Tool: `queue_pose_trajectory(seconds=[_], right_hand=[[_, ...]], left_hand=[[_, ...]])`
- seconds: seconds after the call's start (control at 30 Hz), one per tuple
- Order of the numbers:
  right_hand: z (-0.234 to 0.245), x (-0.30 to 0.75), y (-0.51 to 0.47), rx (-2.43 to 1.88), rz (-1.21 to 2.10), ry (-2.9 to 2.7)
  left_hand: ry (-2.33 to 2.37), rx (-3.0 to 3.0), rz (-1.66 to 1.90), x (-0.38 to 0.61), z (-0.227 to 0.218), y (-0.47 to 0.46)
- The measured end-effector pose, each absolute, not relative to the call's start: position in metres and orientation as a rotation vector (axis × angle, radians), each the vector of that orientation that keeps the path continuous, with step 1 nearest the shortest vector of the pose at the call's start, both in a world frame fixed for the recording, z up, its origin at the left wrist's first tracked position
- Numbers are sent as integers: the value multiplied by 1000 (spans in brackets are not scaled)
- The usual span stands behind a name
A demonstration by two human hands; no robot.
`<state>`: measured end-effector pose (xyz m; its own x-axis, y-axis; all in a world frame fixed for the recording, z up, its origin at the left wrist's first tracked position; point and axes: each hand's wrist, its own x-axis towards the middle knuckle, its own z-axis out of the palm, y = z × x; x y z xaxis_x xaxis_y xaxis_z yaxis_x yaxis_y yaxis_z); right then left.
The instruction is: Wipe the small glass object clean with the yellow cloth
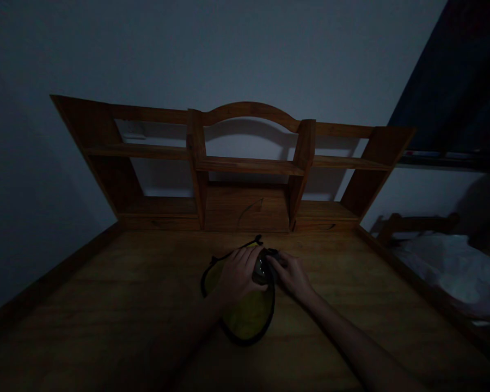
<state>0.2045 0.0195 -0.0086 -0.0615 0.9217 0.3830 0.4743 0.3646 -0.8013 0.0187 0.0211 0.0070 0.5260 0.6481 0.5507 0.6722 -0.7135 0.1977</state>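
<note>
In dim light, a yellow pouch-like item with a black edge (249,321) lies on the wooden desk. Over it, my left hand (239,272) is closed round a small dark object with a glossy face (261,270); its exact kind is too dark to make out. My right hand (292,274) reaches in from the right, its thumb and fingers pinched at the object's right side, beside the black edge. Whether those fingertips grip the object or the edge cannot be made out. A thin black end (258,239) sticks up past the left fingers.
A wooden shelf unit (251,165) with several compartments stands at the back of the desk (126,305), against a pale wall. Raised wooden strips run along the desk's sides. To the right are a white crumpled cloth or bag (449,267) and a dark curtain or window (457,81).
</note>
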Motion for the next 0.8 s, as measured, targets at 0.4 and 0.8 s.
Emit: queue_pose_trajectory(seconds=[0.4,0.8], right_hand=[[-8,207,27,-985,1338,-1266],[-8,204,24,-867,1579,-1147]], left_hand=[[-1324,-2636,-1312,17,11,24],[-1261,-2693,-1289,16,20,16]])
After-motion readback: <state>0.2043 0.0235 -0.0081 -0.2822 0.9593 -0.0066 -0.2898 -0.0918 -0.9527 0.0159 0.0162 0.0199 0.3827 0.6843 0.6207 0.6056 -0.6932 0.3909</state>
